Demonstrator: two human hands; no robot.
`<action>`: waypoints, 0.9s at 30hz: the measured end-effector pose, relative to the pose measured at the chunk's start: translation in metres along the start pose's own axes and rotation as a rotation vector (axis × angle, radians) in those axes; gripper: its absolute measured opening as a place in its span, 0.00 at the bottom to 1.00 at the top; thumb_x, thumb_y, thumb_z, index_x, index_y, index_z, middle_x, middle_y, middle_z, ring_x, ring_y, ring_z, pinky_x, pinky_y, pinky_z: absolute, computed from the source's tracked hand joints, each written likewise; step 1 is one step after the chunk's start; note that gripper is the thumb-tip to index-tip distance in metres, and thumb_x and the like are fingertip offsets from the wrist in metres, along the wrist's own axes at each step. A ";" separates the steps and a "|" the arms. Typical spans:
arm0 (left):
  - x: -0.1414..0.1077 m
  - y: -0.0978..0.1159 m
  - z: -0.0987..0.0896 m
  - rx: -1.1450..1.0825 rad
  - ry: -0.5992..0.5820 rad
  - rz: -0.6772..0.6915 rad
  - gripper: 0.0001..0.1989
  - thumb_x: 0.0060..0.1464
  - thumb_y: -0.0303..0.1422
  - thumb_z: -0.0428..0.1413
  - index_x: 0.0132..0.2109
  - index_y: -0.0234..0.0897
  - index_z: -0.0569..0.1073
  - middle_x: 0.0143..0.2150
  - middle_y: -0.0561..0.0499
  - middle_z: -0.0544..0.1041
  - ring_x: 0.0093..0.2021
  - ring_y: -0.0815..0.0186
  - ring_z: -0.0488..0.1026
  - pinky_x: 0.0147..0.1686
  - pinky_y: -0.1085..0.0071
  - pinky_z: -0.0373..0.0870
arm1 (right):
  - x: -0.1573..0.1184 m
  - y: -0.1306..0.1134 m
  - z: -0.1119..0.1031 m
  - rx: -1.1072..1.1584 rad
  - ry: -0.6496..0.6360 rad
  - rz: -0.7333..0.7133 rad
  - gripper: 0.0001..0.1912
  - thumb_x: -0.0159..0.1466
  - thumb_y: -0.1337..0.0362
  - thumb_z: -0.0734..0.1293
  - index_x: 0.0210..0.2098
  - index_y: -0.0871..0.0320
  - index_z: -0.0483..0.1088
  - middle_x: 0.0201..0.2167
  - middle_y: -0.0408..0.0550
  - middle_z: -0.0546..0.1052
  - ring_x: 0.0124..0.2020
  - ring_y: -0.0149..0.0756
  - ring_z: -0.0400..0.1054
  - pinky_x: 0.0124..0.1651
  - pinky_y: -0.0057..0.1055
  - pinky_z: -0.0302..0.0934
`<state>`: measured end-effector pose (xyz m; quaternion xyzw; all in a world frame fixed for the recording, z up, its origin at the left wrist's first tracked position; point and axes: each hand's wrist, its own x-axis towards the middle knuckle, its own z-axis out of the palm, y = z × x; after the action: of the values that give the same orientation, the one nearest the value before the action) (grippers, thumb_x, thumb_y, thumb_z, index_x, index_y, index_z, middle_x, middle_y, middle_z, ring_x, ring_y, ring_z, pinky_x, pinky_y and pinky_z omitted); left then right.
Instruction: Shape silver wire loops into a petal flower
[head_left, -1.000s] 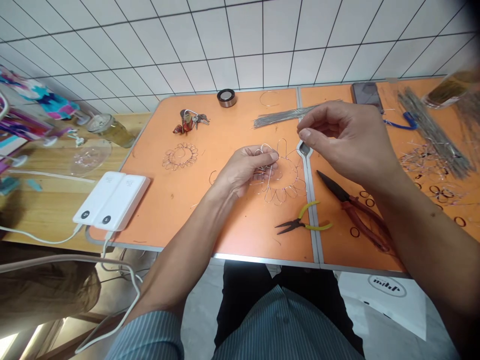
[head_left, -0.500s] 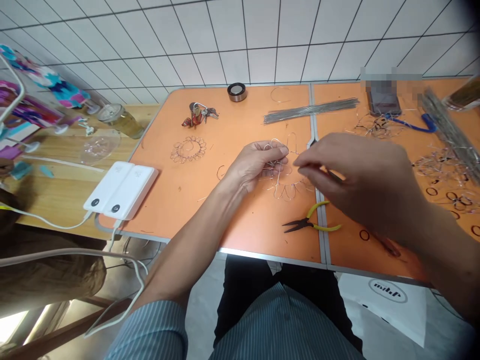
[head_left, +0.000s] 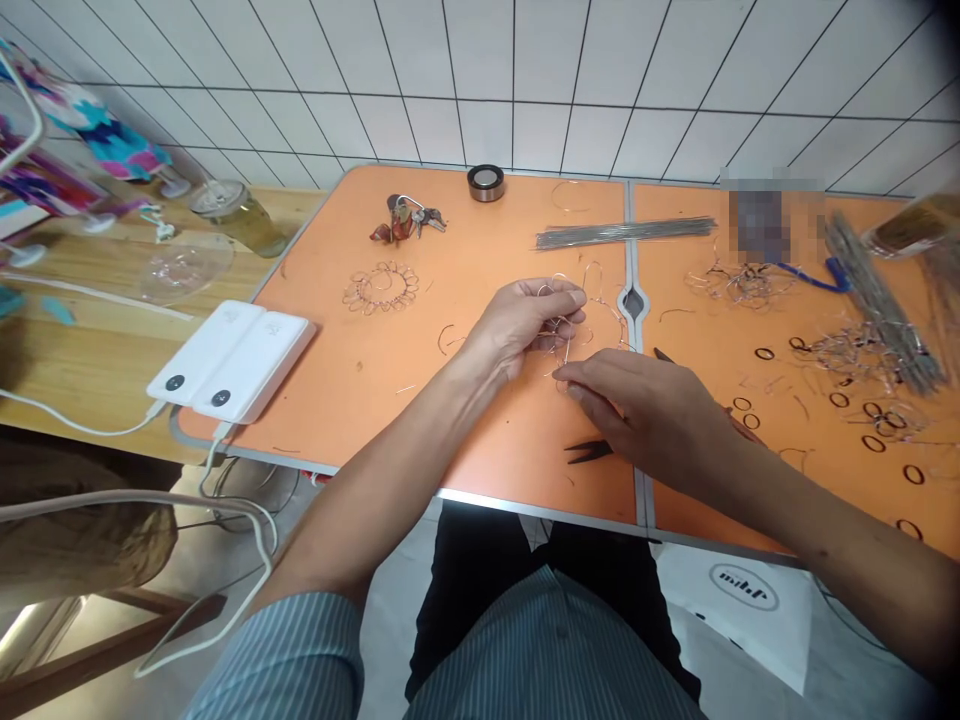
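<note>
Thumb and fingers of my left hand [head_left: 536, 318] pinch a looped wire piece [head_left: 594, 280] just above the orange table. My right hand [head_left: 637, 395] is closed near the lower side of that piece, its thumb and index finger pinched on a thin wire end [head_left: 568, 350]. Part of the looped wire is hidden behind the hands. Below my right hand lie pliers [head_left: 591, 452]; their dark jaws show while the handles are covered. A round wire ring with petal-like loops [head_left: 381, 289] rests to the left of my left hand.
At the back lie keys [head_left: 409, 219], a roll of tape [head_left: 486, 183] and a bundle of straight wires [head_left: 626, 233]. Wire scraps [head_left: 847, 360], small dark rings [head_left: 874, 443] and another wire bundle [head_left: 885, 300] spread on the right. A white power bank [head_left: 232, 362] sits left.
My right hand has moved down and left to the wire, and now covers the pliers' yellow handles. My left hand keeps its pinch in nearly the same place. The view has shifted slightly.
</note>
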<state>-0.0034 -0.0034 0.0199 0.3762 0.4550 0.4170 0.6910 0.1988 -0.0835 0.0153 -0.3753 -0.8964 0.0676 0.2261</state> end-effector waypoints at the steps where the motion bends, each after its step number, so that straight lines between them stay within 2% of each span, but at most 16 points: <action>1: 0.000 0.000 0.000 0.001 0.002 -0.001 0.21 0.54 0.38 0.83 0.38 0.38 0.79 0.33 0.55 0.83 0.27 0.76 0.76 0.29 0.79 0.71 | 0.000 0.000 0.002 0.035 0.021 -0.002 0.13 0.84 0.69 0.65 0.52 0.54 0.84 0.39 0.49 0.87 0.39 0.43 0.80 0.40 0.38 0.64; 5: -0.001 0.000 0.000 -0.005 -0.007 0.015 0.23 0.52 0.40 0.84 0.39 0.38 0.79 0.33 0.55 0.83 0.26 0.76 0.75 0.29 0.79 0.72 | 0.003 -0.004 0.005 0.122 0.074 0.067 0.12 0.81 0.69 0.67 0.45 0.52 0.84 0.41 0.48 0.90 0.39 0.42 0.83 0.42 0.38 0.70; 9: 0.000 -0.001 -0.002 -0.010 -0.024 0.035 0.23 0.51 0.41 0.84 0.39 0.38 0.79 0.34 0.54 0.84 0.27 0.75 0.76 0.30 0.78 0.72 | 0.006 -0.013 -0.005 0.094 0.038 0.190 0.12 0.76 0.71 0.68 0.40 0.49 0.80 0.38 0.45 0.90 0.35 0.41 0.82 0.40 0.38 0.70; 13: -0.002 0.000 0.000 0.014 -0.011 0.041 0.21 0.52 0.40 0.83 0.38 0.38 0.79 0.35 0.53 0.84 0.28 0.75 0.76 0.31 0.77 0.71 | 0.004 -0.019 -0.018 0.043 0.062 0.238 0.12 0.72 0.72 0.68 0.41 0.49 0.81 0.32 0.43 0.86 0.26 0.39 0.74 0.34 0.38 0.65; 18: -0.002 -0.001 0.000 0.049 -0.037 0.054 0.20 0.53 0.39 0.81 0.35 0.38 0.78 0.33 0.53 0.83 0.27 0.74 0.74 0.31 0.76 0.70 | 0.000 -0.025 -0.031 -0.138 0.079 0.246 0.15 0.71 0.72 0.66 0.45 0.52 0.84 0.37 0.47 0.89 0.31 0.42 0.78 0.32 0.37 0.56; 21: -0.002 -0.002 0.000 0.060 -0.057 0.055 0.19 0.53 0.38 0.81 0.35 0.37 0.79 0.33 0.53 0.83 0.27 0.74 0.74 0.32 0.76 0.70 | 0.000 -0.027 -0.042 -0.298 0.072 0.243 0.16 0.71 0.71 0.66 0.47 0.51 0.85 0.37 0.47 0.88 0.30 0.43 0.75 0.30 0.37 0.47; 24: -0.002 -0.001 0.000 0.066 -0.043 0.038 0.16 0.54 0.35 0.79 0.36 0.37 0.79 0.32 0.53 0.83 0.27 0.74 0.74 0.31 0.76 0.71 | 0.003 -0.023 -0.053 -0.426 0.052 0.200 0.13 0.71 0.71 0.67 0.43 0.51 0.84 0.34 0.50 0.85 0.31 0.46 0.74 0.30 0.39 0.42; 27: -0.002 -0.001 0.001 0.069 -0.027 0.029 0.14 0.55 0.34 0.78 0.36 0.37 0.80 0.32 0.52 0.83 0.27 0.74 0.75 0.32 0.76 0.71 | 0.010 -0.014 -0.064 -0.525 0.048 0.146 0.14 0.73 0.73 0.66 0.38 0.51 0.80 0.34 0.52 0.83 0.33 0.49 0.73 0.34 0.42 0.43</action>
<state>-0.0028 -0.0060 0.0204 0.4119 0.4543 0.4060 0.6776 0.2126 -0.0897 0.0796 -0.4862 -0.8482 -0.1599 0.1366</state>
